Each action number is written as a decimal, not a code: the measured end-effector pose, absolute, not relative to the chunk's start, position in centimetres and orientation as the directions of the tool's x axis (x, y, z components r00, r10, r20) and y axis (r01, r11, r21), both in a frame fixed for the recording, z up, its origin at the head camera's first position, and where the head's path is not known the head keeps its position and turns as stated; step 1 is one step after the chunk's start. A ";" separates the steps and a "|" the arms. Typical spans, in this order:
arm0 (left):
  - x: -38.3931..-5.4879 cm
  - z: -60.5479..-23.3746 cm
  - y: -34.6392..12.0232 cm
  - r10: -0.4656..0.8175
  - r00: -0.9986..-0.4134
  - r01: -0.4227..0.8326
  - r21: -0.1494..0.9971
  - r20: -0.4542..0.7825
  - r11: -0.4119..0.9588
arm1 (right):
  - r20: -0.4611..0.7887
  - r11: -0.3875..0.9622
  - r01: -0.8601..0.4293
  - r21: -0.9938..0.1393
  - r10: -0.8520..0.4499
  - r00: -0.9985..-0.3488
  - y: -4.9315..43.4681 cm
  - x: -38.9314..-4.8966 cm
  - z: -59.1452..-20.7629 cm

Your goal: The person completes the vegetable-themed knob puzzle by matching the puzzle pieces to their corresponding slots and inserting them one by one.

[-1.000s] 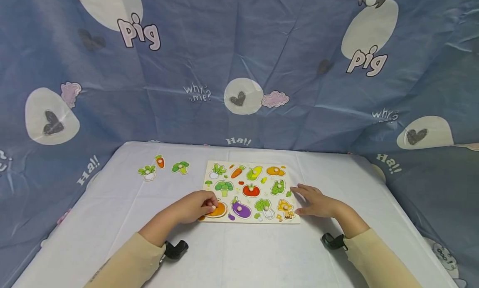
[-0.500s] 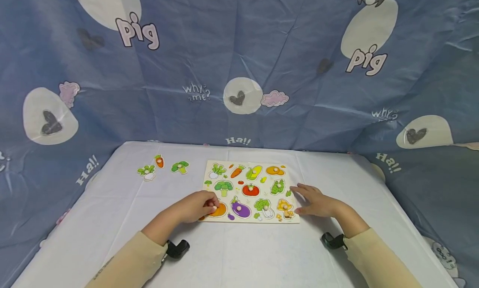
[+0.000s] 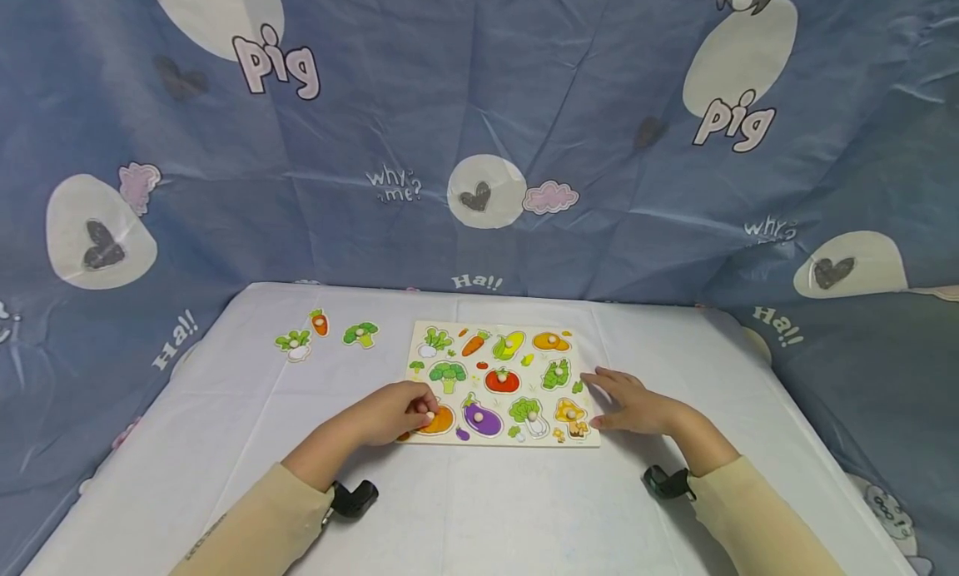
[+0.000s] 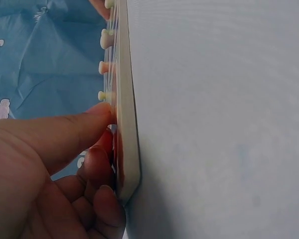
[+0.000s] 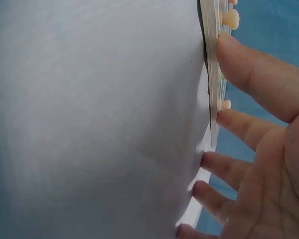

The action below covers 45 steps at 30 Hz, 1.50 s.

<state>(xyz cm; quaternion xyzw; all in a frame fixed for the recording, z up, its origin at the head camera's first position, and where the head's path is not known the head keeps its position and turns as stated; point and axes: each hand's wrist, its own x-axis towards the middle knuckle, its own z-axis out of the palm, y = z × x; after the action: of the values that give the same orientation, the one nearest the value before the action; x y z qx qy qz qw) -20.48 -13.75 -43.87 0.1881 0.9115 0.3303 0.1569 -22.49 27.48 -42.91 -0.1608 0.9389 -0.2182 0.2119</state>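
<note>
"One pumpkin piece first: where do I have it?"

"Bottom left corner of the puzzle board, just left of centre frame on my feed. The left hand pinches it by its knob, between thumb and fingers. I can't tell whether it sits fully flat."

"So which step is in hand?"

"Handling that one piece, I judge; seating or lifting out, I can't say. Either way I'd want a straight, level move through the knob, with the board braced."

"And the bracing?"

"The right hand is spread with nothing gripped, thumb and forefinger at the board's right edge."

"My edges and room?"

"The eggplant piece lies just right of the pumpkin, so I'd stay off that side. White tablecloth gives me room below the board and to its left, up to the loose turnip, carrot and broccoli in the left of the frame. Beyond the cloth's far edge hangs the blue curtain."
</note>
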 end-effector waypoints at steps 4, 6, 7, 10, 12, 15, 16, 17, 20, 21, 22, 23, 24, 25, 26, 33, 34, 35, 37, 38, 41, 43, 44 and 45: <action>-20.4 -43.9 -13.8 0.446 -0.881 0.243 0.662 -0.155 0.710 | -0.319 0.848 -0.226 -0.479 -0.408 -0.855 27.5 -22.4 -42.9; -20.4 -43.9 -13.8 0.448 -0.882 0.252 0.659 -0.145 0.708 | -0.320 0.850 -0.225 -0.476 -0.406 -0.856 27.5 -22.4 -42.9; -20.4 -43.9 -13.8 0.450 -0.882 0.258 0.658 -0.138 0.708 | -0.322 0.852 -0.224 -0.473 -0.404 -0.856 27.4 -22.4 -42.8; -20.4 -44.0 -13.9 0.455 -0.883 0.278 0.654 -0.113 0.703 | -0.331 0.861 -0.213 -0.462 -0.390 -0.859 27.4 -22.5 -42.8; -20.4 -43.9 -14.1 0.455 -0.885 0.285 0.655 -0.100 0.699 | -0.336 0.864 -0.208 -0.458 -0.384 -0.860 27.3 -22.5 -42.8; -20.4 -43.9 -14.5 0.451 -0.888 0.288 0.658 -0.088 0.696 | -0.340 0.866 -0.204 -0.457 -0.381 -0.859 27.3 -22.5 -42.8; -20.5 -43.9 -14.6 0.447 -0.890 0.285 0.658 -0.088 0.697 | -0.341 0.866 -0.204 -0.456 -0.382 -0.859 27.3 -22.5 -42.8; -20.5 -43.8 -14.7 0.441 -0.893 0.280 0.659 -0.089 0.698 | -0.340 0.866 -0.204 -0.457 -0.382 -0.859 27.4 -22.5 -42.8; -20.7 -43.7 -15.0 0.427 -0.900 0.268 0.660 -0.088 0.702 | -0.342 0.867 -0.205 -0.454 -0.382 -0.859 27.3 -22.5 -42.9; -20.7 -43.6 -15.1 0.421 -0.903 0.263 0.662 -0.087 0.702 | -0.341 0.867 -0.206 -0.454 -0.383 -0.859 27.4 -22.5 -42.9; -20.7 -43.5 -15.2 0.417 -0.905 0.260 0.663 -0.086 0.702 | -0.341 0.866 -0.207 -0.455 -0.384 -0.858 27.4 -22.6 -42.9; -20.8 -43.4 -15.4 0.414 -0.907 0.261 0.665 -0.080 0.700 | -0.341 0.866 -0.207 -0.456 -0.384 -0.858 27.4 -22.6 -42.9; -20.8 -43.2 -15.5 0.413 -0.908 0.265 0.665 -0.072 0.698 | -0.340 0.866 -0.208 -0.456 -0.385 -0.858 27.4 -22.6 -42.9; -20.9 -43.1 -15.7 0.411 -0.910 0.268 0.666 -0.063 0.696 | -0.340 0.865 -0.209 -0.457 -0.387 -0.857 27.4 -22.6 -42.9; -21.0 -43.0 -15.8 0.410 -0.911 0.275 0.665 -0.051 0.695 | -0.339 0.864 -0.212 -0.457 -0.389 -0.857 27.4 -22.6 -42.9; -22.0 -42.7 -17.4 0.399 -0.916 0.329 0.656 0.047 0.679 | -0.334 0.858 -0.213 -0.468 -0.395 -0.856 27.5 -22.6 -42.8; -22.2 -42.6 -17.6 0.395 -0.917 0.331 0.658 0.056 0.676 | -0.333 0.858 -0.212 -0.468 -0.393 -0.857 27.5 -22.6 -42.8; -22.4 -42.6 -17.9 0.386 -0.920 0.327 0.662 0.061 0.675 | -0.333 0.859 -0.212 -0.466 -0.392 -0.857 27.4 -22.6 -42.8; -22.8 -42.4 -18.3 0.371 -0.926 0.322 0.664 0.072 0.675 | -0.333 0.861 -0.211 -0.463 -0.390 -0.859 27.4 -22.5 -42.7; -23.0 -42.4 -18.6 0.365 -0.928 0.320 0.666 0.077 0.674 | -0.334 0.862 -0.211 -0.461 -0.388 -0.859 27.4 -22.5 -42.7; -23.6 -42.4 -19.2 0.339 -0.937 0.307 0.664 0.085 0.681 | -0.334 0.864 -0.209 -0.459 -0.386 -0.860 27.4 -22.5 -42.7; -23.9 -42.4 -19.5 0.312 -0.946 0.288 0.665 0.087 0.689 | -0.336 0.864 -0.205 -0.459 -0.383 -0.860 27.4 -22.5 -42.8; -24.1 -42.5 -19.7 0.297 -0.951 0.280 0.664 0.091 0.694 | -0.338 0.864 -0.203 -0.460 -0.381 -0.860 27.3 -22.5 -42.8; -24.3 -42.5 -19.8 0.286 -0.953 0.277 0.663 0.098 0.696 | -0.337 0.864 -0.203 -0.461 -0.382 -0.860 27.3 -22.5 -42.8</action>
<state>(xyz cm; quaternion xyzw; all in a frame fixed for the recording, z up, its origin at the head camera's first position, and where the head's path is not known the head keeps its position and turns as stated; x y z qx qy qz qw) -24.29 -19.84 -42.48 0.1530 0.9207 0.3589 0.0064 -22.53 27.32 -42.85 -0.1553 0.9414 -0.2095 0.2138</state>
